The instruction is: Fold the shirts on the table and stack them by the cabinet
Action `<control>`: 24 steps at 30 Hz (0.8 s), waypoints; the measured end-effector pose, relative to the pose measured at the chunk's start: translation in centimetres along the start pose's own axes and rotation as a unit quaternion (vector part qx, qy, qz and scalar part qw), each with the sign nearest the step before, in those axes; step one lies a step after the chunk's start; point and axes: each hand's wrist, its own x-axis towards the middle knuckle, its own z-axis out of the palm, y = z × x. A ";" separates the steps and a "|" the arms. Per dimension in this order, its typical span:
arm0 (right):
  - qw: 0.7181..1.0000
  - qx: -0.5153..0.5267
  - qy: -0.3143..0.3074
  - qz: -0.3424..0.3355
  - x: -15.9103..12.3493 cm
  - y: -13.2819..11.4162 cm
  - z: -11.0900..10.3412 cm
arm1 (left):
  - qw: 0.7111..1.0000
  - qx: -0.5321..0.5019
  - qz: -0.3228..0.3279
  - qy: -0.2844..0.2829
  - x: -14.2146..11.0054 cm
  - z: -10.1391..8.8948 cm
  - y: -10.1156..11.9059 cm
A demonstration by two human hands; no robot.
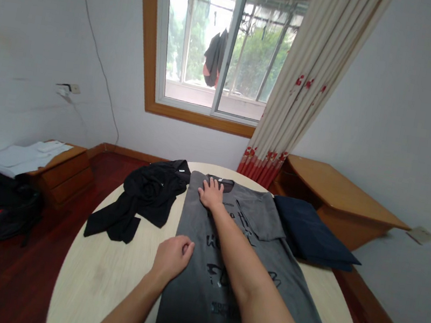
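A grey T-shirt with dark printed lettering lies spread on the round table, its collar at the far end. Its left edge runs straight, and a sleeve lies across its right upper part. My right hand rests open on the shirt just below the collar, fingers spread. Curled into a loose fist, my left hand is at the shirt's left edge; no cloth shows in it, though its underside is hidden. My right forearm crosses over the print and covers part of it.
A crumpled black garment lies at the table's far left. Folded dark blue cloth sits at the right edge, near a wooden desk. Beyond are a curtain and window; papers and a black bag are at left.
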 end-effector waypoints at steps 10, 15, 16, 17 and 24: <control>0.994 0.060 -0.067 -0.060 3.4 -2.7 3.3 | 0.994 0.071 0.005 -0.082 -0.6 0.2 1.4; 0.994 0.059 -0.076 -0.057 5.6 -1.8 3.0 | 0.992 0.067 -0.014 -0.106 -0.5 0.2 1.6; 0.993 0.062 -0.078 -0.057 5.9 -1.7 3.0 | 0.992 0.066 -0.014 -0.106 -0.4 0.2 1.6; 0.993 0.066 -0.078 -0.059 6.1 -1.7 2.9 | 0.992 0.065 -0.015 -0.103 -0.4 0.3 1.5; 0.993 0.112 -0.007 -0.046 3.2 -1.9 2.1 | 1.000 0.008 -0.004 -0.024 -0.4 0.6 0.7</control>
